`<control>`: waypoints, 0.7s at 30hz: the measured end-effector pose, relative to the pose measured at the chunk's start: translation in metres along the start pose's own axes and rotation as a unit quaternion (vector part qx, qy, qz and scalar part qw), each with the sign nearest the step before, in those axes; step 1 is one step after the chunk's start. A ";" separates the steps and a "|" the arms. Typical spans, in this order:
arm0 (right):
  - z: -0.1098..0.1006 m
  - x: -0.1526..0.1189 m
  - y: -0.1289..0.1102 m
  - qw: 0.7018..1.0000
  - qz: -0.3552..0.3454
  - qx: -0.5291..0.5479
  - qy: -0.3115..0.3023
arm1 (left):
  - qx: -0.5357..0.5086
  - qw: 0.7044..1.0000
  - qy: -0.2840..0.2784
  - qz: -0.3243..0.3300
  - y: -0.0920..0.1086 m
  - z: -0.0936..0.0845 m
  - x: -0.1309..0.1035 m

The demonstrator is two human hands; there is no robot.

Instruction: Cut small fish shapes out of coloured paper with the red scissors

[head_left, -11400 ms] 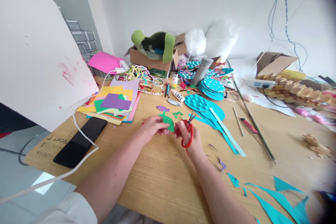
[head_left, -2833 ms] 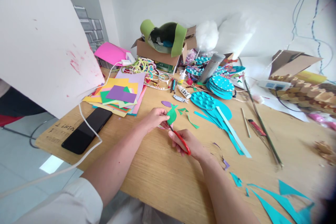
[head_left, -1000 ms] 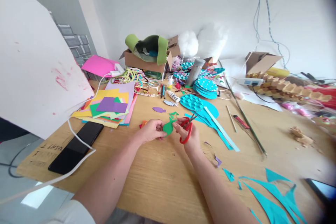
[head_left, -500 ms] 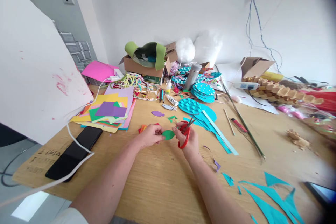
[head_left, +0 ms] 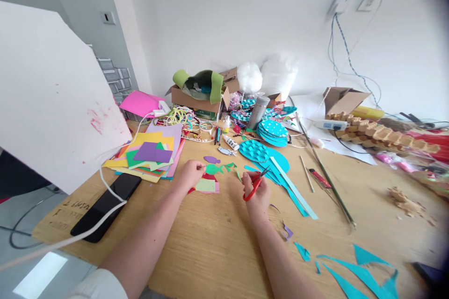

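Scissors (head_left: 257, 182) sit gripped in the right hand (head_left: 258, 197), right of centre; the left hand (head_left: 192, 173) meets the green paper fish (head_left: 213, 169) mid-frame, pinching or not I can't tell. Lower right, a dark object (head_left: 430, 272) is cut off; tabletop (head_left: 213, 238) spreads toward bottom centre.

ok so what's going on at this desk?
A person's left hand has its fingertips at one end of a green fish-shaped paper cutout. The right hand holds red-handled metal scissors, blades pointing away from the cutout, so no cutting right now. A purple fish-shaped paper cutout lies just beyond the green one, and thin green paper scraps lie between the hands.
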State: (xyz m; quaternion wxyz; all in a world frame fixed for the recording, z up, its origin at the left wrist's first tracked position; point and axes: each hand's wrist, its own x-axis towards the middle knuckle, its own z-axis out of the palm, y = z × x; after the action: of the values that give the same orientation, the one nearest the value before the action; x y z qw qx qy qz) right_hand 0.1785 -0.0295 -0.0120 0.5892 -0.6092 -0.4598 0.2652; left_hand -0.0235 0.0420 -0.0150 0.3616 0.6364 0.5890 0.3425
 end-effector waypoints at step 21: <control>0.003 0.004 0.009 0.999 -0.020 0.038 0.011 | 0.377 0.905 -0.082 0.181 -0.008 0.016 0.018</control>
State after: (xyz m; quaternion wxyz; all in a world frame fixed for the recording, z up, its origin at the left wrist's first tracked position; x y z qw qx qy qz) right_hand 0.1795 -0.0234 -0.0206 0.6219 -0.5802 -0.4550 0.2638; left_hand -0.0127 0.0596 -0.0302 0.0734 0.8468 0.5170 0.1014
